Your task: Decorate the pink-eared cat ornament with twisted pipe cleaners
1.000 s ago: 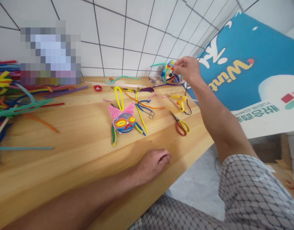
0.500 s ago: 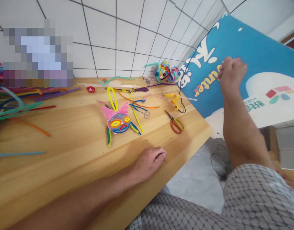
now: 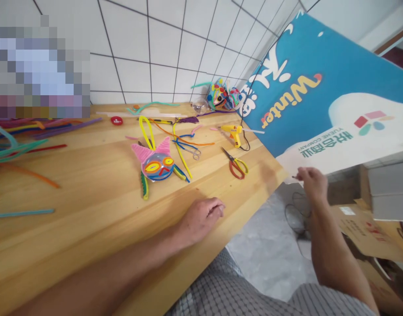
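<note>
- White tiled wall (image 3: pixel 129 39) with dark grout runs behind a pale wooden table (image 3: pixel 99 237); a blue and white banner (image 3: pixel 319 61) reading "Winter" leans at the right.
- Left hand (image 3: pixel 201 217) rests on the table near its front edge, fingers loosely curled in; nothing shows in it.
- Right hand (image 3: pixel 313 182) is out past the table's right edge, before the banner's lower border, thumb and fingers pinched together. Something small and dark shows at the fingertips; whether it is gripped, I cannot tell.
- Cat-faced ornament (image 3: pixel 158 166), a clear ball with pink ears, yellow-and-orange eyes and a yellow loop on top, lies on the table beyond the left hand.
- Scissors (image 3: pixel 236 164) with red and yellow handles lie to its right, blades slightly apart, and a yellow glue gun (image 3: pixel 234 135) just behind them.
- Clear ball (image 3: pixel 200 106) sits by the wall, beside a many-coloured decorated piece (image 3: pixel 221 97).
- Cardboard boxes (image 3: pixel 362 224) stand on the floor at the right; their contents cannot be made out.
</note>
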